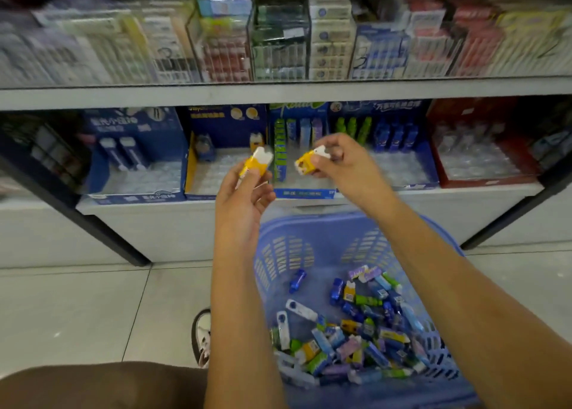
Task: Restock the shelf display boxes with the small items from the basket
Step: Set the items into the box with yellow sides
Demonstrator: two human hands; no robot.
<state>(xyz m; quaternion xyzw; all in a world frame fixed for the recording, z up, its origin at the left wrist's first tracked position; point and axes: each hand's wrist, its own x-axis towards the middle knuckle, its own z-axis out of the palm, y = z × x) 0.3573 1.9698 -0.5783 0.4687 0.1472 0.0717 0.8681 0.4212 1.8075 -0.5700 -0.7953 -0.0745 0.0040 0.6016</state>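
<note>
Both hands raised before shelf unit (278, 94). Left hand (244, 191) grips one yellow-white item (256, 162), fingers curled round it. Right hand (346, 164) pinches second yellow-white item (308, 161) at fingertips. Blue basket (288, 253) on floor under forearms. Navy display box (227, 123) behind left hand, tray mostly bare. Loose small items (356, 340) heaped in basket's near-right part.

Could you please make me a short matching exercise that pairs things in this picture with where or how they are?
Things: 1 basket; 2 red display box; 3 left hand; 4 shoe.
States: A far right on the lower shelf; B on the floor tiles, left of the basket; C holds a yellow item; D holds many loose small items.
Pairs: 1-D; 2-A; 3-C; 4-B.
</note>
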